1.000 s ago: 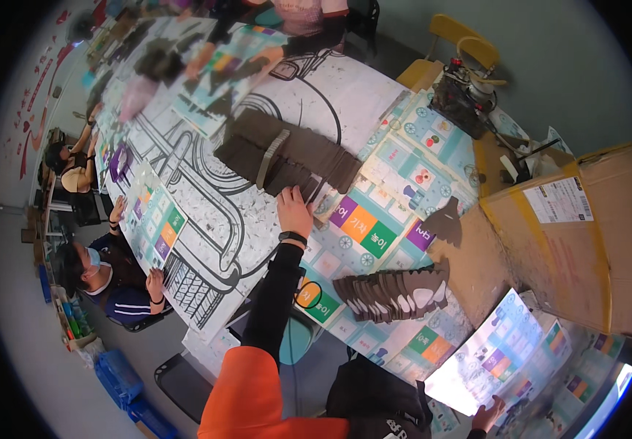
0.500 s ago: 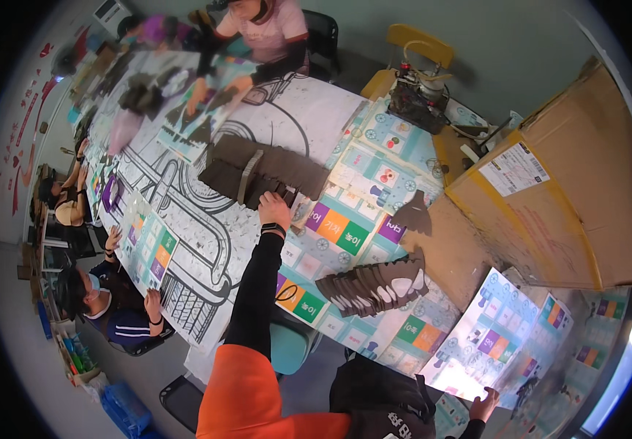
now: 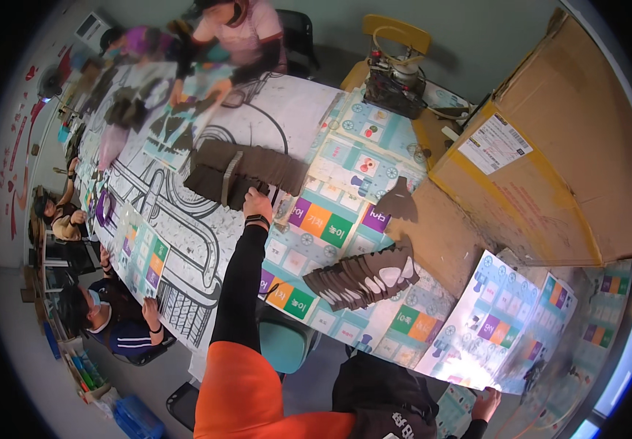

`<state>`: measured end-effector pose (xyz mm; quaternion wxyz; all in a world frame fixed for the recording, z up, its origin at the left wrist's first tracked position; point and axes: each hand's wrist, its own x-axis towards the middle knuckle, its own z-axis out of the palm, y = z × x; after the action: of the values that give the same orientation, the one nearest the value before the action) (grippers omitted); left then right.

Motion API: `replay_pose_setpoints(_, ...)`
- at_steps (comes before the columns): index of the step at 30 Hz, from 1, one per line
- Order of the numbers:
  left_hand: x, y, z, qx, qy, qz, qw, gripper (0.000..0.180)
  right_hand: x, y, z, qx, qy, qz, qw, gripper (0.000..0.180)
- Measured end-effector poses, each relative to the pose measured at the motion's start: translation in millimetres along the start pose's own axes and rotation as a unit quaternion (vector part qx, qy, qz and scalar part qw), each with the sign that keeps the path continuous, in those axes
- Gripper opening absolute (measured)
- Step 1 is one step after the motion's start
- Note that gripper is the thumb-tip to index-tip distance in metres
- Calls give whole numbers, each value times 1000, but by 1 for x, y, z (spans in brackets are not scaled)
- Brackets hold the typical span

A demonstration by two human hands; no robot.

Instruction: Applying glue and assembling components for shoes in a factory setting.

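Observation:
My left hand (image 3: 257,202), at the end of a black sleeve with a dark wristband, reaches across the table. It grips the near edge of a flat stack of brown card pieces (image 3: 239,170) held by a pale band. My right hand (image 3: 486,404), low at the right, holds the bottom edge of a large glossy printed sheet (image 3: 502,325) with coloured squares. Between the two hands a fanned row of brown die-cut pieces (image 3: 363,275) lies on the printed table cover (image 3: 316,223).
A single brown cut-out (image 3: 398,202) lies by a big cardboard box (image 3: 550,157). A small machine (image 3: 395,82) stands in front of a yellow chair (image 3: 396,31). Other people sit at the far end (image 3: 239,33) and the left side (image 3: 107,316). A teal stool (image 3: 284,342) is below.
My left hand stays at the brown stack's near edge while the view swings, bringing the box and far seats more into sight. My right hand keeps hold of the printed sheet.

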<state>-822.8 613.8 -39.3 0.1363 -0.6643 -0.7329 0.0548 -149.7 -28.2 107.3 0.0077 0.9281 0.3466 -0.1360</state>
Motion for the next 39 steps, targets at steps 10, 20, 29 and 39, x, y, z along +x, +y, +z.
replay_pose_setpoints(10, -109, 50, -105, -414, 63, 2, 908, 35, 34, -58, -43, 156, -57, -95, 981, 37)
replay_pose_setpoints(20, -468, 371, -241, -757, -467, 109, 443, 34, 75, -125, -30, 275, -254, -356, 856, 58)
replay_pose_setpoints(29, -602, 528, -284, -713, -209, 154, 651, 56, 118, 69, 4, 38, -1, -416, 908, 53)
replay_pose_setpoints(39, -634, 573, -274, -721, -166, 156, 655, 65, 130, 94, 68, 30, 25, -454, 890, 59)
